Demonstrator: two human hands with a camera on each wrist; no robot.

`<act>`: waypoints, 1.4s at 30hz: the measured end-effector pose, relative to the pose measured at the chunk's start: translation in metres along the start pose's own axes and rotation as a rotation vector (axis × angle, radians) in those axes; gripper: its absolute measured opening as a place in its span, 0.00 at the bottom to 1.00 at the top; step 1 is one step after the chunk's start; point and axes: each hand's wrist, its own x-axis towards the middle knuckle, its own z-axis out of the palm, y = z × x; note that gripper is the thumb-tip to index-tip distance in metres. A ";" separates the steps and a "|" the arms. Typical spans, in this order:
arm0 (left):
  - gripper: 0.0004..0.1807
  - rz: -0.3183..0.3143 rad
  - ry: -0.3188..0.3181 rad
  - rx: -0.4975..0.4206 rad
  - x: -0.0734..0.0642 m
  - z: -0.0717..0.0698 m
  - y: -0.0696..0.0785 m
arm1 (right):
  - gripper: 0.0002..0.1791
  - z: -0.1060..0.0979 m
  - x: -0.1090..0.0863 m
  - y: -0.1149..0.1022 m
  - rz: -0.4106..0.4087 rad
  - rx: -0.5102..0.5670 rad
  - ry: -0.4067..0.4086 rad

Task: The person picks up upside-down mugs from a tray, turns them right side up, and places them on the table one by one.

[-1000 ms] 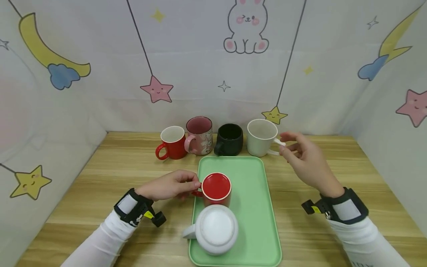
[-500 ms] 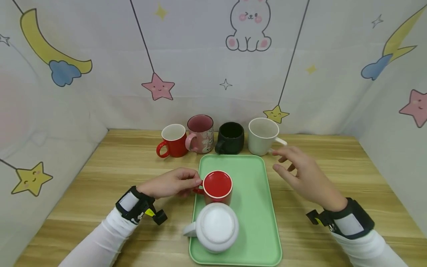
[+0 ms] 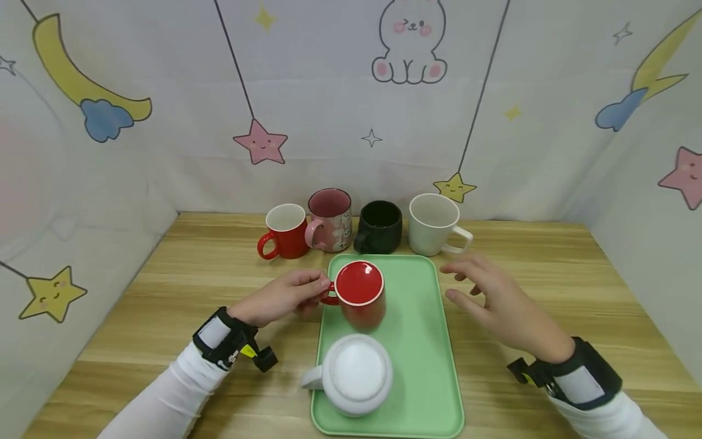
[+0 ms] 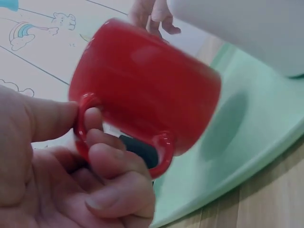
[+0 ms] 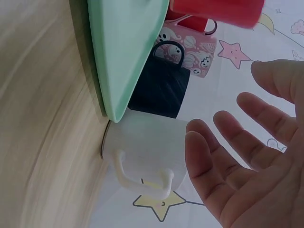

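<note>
My left hand (image 3: 285, 297) pinches the handle of a red mug (image 3: 363, 305) turned bottom up. In the left wrist view this mug (image 4: 147, 85) hangs above the tray, its shadow falling on the green surface, with thumb and fingers around the handle. Just nearer to me, an upside-down white mug (image 3: 356, 375) stands on the green tray (image 3: 419, 341), its handle pointing left. My right hand (image 3: 501, 305) hovers with loosely spread fingers right of the tray, holding nothing. Closest to it is the upright white mug (image 3: 432, 225), whose handle (image 5: 142, 183) shows in the right wrist view.
Along the back stand a red mug with a white inside (image 3: 287, 235), a pink patterned mug (image 3: 331, 222) and a black mug (image 3: 379, 228), all upright. Behind them rises a printed cloth wall (image 3: 329, 110). Wooden tabletop (image 3: 192, 268) extends on both sides of the tray.
My right hand has let go of the upright white mug's handle and drawn back toward me. My left hand has raised the upside-down red mug off the tray, slightly away from me.
</note>
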 end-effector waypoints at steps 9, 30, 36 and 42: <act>0.21 0.080 0.083 -0.151 0.003 0.008 0.016 | 0.19 0.007 -0.002 -0.012 0.042 0.066 -0.090; 0.13 0.413 0.154 -0.595 0.030 0.038 0.050 | 0.21 0.041 0.027 -0.048 0.250 0.619 -0.121; 0.14 0.493 0.099 -0.685 0.036 0.049 0.061 | 0.20 0.051 0.044 -0.058 0.321 0.851 -0.042; 0.17 0.536 0.041 -0.749 0.039 0.059 0.065 | 0.20 0.060 0.055 -0.068 0.310 1.137 0.040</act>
